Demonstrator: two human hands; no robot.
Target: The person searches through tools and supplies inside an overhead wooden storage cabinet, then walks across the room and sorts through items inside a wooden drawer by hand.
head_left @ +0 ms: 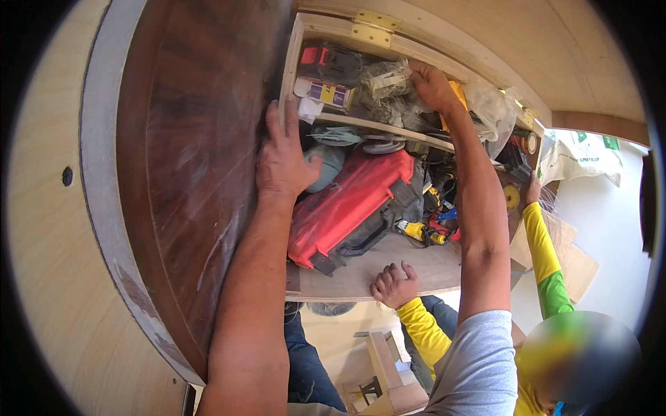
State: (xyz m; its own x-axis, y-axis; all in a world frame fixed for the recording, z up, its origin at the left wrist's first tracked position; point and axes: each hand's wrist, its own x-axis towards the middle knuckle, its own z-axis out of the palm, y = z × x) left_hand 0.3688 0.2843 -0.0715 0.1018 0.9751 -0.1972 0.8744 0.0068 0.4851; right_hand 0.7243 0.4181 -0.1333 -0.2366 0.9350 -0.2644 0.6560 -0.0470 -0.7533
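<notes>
My left hand [281, 156] lies with spread fingers against the left side of an open wooden box [290, 66], fingertips on its edge. At the box's upper compartment, my right hand [431, 87] has its fingers closed at a clear plastic bag [387, 80] of small items; the fingertips are partly hidden. Left of the bag are a black and red case [331, 64] and a purple and white carton [329, 93]. Below the divider [388, 130], a red and black toolbox [354, 201] lies tilted beside yellow power tools [420, 232].
A co-worker in yellow and green sleeves [541, 239] has one hand at the box's right side and another hand [394, 286] near its lower edge. Brass hinges [374, 29] line the top. A dark wooden panel [198, 139] stands left; a white sack [583, 156] is at right.
</notes>
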